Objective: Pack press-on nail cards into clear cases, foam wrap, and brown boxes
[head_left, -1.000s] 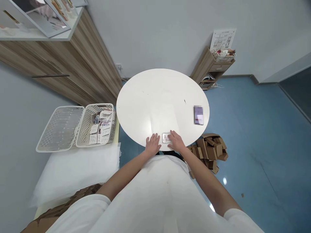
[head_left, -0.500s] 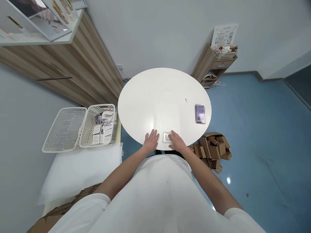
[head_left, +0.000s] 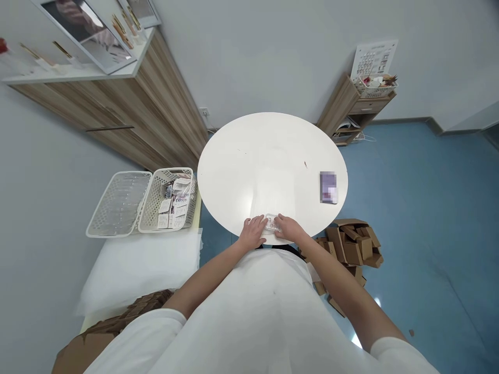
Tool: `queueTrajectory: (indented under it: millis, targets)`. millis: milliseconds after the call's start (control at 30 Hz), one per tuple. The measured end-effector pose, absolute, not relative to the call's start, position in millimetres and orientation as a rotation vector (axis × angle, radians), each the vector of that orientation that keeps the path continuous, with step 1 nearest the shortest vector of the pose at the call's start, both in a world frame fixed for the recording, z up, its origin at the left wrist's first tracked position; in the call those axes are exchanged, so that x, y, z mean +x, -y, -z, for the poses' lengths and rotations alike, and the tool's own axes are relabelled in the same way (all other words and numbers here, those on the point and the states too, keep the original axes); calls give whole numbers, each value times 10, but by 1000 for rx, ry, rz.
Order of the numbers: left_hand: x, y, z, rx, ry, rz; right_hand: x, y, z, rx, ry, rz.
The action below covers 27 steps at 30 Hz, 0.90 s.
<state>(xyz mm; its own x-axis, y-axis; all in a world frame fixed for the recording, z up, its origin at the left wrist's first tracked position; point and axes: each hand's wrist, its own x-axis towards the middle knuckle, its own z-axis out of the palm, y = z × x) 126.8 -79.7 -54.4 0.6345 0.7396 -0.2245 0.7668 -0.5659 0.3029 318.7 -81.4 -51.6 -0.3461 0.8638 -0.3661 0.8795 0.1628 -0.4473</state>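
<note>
A small clear plastic case [head_left: 272, 222] with small items inside lies near the front edge of the white oval table [head_left: 241, 171]. My left hand [head_left: 252, 232] has its fingertips at the case's left edge, thumb tucked low near the table's rim. From the other side, my right hand [head_left: 290, 229] has its fingers bent over the case's right end. Between them, both hands hold the case; its ends are partly hidden under the fingers. Farther right on the table lies a purple flat item [head_left: 328, 187], blurred out by pixels.
Left of the table stand a white basket [head_left: 145, 221] of packets and a second basket [head_left: 91, 228] of clear plastic pieces. White sheets [head_left: 144, 259] lie below them. Cardboard boxes [head_left: 353, 252] are piled on the floor at right. A wooden cabinet [head_left: 171, 104] and small shelf unit [head_left: 339, 101] stand behind.
My left hand has moved right to the case, from lying flat apart from it. My right hand stays at the case's right end. The whole view has shifted slightly.
</note>
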Motion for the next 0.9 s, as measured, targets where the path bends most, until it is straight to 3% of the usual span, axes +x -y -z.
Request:
queueTrajectory:
  millis: [367,900]
  targets:
    - [1352,610,404,2395,-1190,61,3338,964,392,1884,-2452,1113]
    - [1344,103,275,1921,-1148,-27,3395,669,332,2300,-2020,1616]
